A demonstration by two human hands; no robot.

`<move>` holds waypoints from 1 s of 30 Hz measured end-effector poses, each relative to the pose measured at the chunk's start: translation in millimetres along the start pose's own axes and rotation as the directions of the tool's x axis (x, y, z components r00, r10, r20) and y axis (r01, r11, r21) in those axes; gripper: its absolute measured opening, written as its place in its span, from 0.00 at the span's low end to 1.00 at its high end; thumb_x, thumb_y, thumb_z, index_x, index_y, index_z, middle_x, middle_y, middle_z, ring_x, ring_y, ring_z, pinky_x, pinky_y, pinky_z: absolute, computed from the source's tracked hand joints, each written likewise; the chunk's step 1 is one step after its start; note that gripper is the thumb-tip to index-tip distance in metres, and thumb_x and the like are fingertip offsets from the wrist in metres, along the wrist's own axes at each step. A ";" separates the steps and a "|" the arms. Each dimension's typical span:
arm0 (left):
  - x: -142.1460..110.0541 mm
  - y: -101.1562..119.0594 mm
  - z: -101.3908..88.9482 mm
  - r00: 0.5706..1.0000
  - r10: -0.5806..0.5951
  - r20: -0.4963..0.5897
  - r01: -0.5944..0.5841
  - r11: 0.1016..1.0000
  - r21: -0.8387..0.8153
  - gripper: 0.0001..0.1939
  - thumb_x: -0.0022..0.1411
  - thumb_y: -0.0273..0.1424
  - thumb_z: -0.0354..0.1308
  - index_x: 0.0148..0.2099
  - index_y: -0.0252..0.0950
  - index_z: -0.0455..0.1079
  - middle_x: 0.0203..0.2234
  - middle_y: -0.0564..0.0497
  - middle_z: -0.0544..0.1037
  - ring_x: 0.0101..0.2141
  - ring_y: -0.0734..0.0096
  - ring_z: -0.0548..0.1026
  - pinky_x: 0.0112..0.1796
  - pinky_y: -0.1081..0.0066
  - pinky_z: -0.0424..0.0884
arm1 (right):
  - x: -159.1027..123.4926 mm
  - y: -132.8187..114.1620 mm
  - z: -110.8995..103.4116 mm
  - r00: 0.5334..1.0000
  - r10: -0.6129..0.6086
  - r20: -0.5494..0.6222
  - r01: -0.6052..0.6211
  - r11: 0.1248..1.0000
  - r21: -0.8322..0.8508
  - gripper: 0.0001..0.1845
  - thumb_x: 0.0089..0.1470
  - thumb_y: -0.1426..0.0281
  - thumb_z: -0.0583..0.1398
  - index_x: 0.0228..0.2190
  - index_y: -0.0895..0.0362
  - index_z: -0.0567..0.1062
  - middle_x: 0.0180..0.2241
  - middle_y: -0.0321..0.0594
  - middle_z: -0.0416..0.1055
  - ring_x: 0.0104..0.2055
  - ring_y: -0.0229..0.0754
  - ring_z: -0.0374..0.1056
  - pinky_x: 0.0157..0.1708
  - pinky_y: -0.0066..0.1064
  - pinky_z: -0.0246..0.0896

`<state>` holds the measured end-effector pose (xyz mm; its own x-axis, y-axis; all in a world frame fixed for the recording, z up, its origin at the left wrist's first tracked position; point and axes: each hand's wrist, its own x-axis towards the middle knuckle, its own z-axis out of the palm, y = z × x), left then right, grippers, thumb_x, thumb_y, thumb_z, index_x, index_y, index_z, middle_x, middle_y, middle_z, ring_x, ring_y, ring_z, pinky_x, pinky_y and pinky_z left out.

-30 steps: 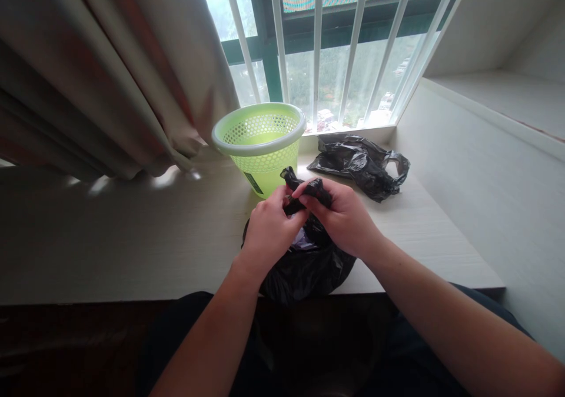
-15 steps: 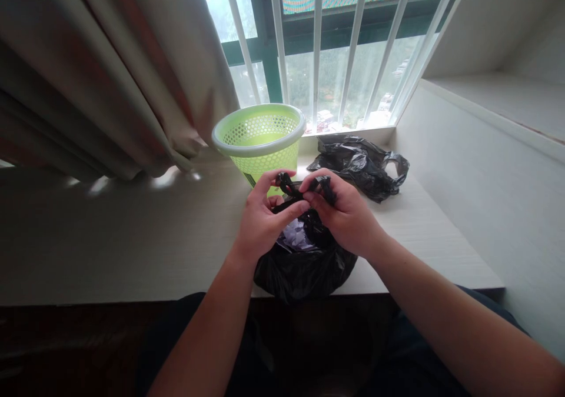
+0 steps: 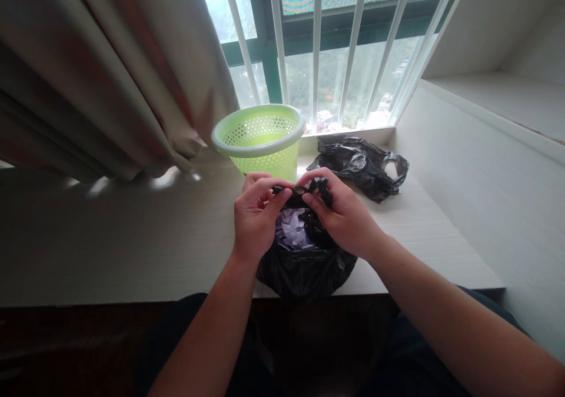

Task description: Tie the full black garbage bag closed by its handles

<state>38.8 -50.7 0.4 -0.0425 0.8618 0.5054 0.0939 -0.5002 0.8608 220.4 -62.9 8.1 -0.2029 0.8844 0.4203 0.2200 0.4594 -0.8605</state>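
A black plastic bag (image 3: 304, 273) sits at the front edge of a pale ledge, its mouth partly gaping. Crumpled whitish paper (image 3: 293, 230) shows inside it. My left hand (image 3: 258, 214) pinches a twisted strip of the bag's top between thumb and forefinger. Close beside it, my right hand (image 3: 338, 209) is closed on another part of the same top, with black plastic looping over its fingers. A small loop of plastic lies between the two thumbs. Behind my hands stands a light green perforated basket (image 3: 265, 163) with a grey rim.
Another black plastic bag (image 3: 359, 164) lies crumpled on the ledge (image 3: 132, 244), back right. A barred window (image 3: 335, 62) is behind. The curtain (image 3: 132, 79) hangs at left, and a pale side panel with a shelf (image 3: 494, 100) rises at right.
My left hand has shifted slightly left and pinched the plastic between thumb and forefinger. More of the paper in the bag now shows. The right hand has barely moved.
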 end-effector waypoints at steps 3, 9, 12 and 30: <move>0.2 -4.2 -2.3 1.000 0.026 0.009 -0.026 1.000 0.003 0.09 0.63 0.41 0.73 0.41 0.43 0.85 0.41 0.51 0.69 0.30 0.80 0.66 0.24 0.78 0.65 | 1.0 -0.5 -2.5 0.999 -0.020 0.035 0.020 1.000 -0.012 0.06 0.66 0.70 0.59 0.45 0.52 0.74 0.40 0.39 0.79 0.42 0.44 0.74 0.42 0.35 0.65; 0.5 -7.1 -4.7 0.998 0.060 0.027 -0.060 0.998 -0.003 0.06 0.63 0.39 0.73 0.42 0.46 0.86 0.42 0.50 0.68 0.34 0.77 0.69 0.26 0.78 0.66 | 3.1 -1.4 -7.5 0.993 0.032 0.117 -0.038 0.998 0.057 0.07 0.68 0.68 0.59 0.46 0.54 0.76 0.27 0.35 0.79 0.33 0.43 0.74 0.38 0.34 0.65; 0.9 -6.3 -5.2 0.996 0.073 0.043 -0.072 0.997 -0.014 0.05 0.63 0.38 0.73 0.42 0.47 0.87 0.42 0.50 0.68 0.33 0.78 0.69 0.26 0.78 0.65 | 3.8 -1.2 -8.5 0.994 0.019 0.106 -0.027 0.997 0.067 0.09 0.68 0.67 0.59 0.45 0.56 0.78 0.26 0.35 0.79 0.31 0.42 0.73 0.36 0.33 0.64; 3.0 -3.3 -10.2 0.984 0.132 0.120 -0.134 0.991 0.011 0.07 0.59 0.37 0.76 0.41 0.47 0.88 0.42 0.48 0.71 0.32 0.76 0.69 0.27 0.75 0.64 | 6.4 -0.3 -11.9 0.993 0.025 0.111 -0.039 0.992 0.124 0.15 0.70 0.62 0.60 0.45 0.58 0.83 0.28 0.38 0.80 0.33 0.42 0.74 0.36 0.34 0.64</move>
<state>28.2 -47.3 -0.3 0.0896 0.7922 0.6037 0.1093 -0.6103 0.7846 230.3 -56.4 14.4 -0.3021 0.8810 0.3640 0.1079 0.4110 -0.9052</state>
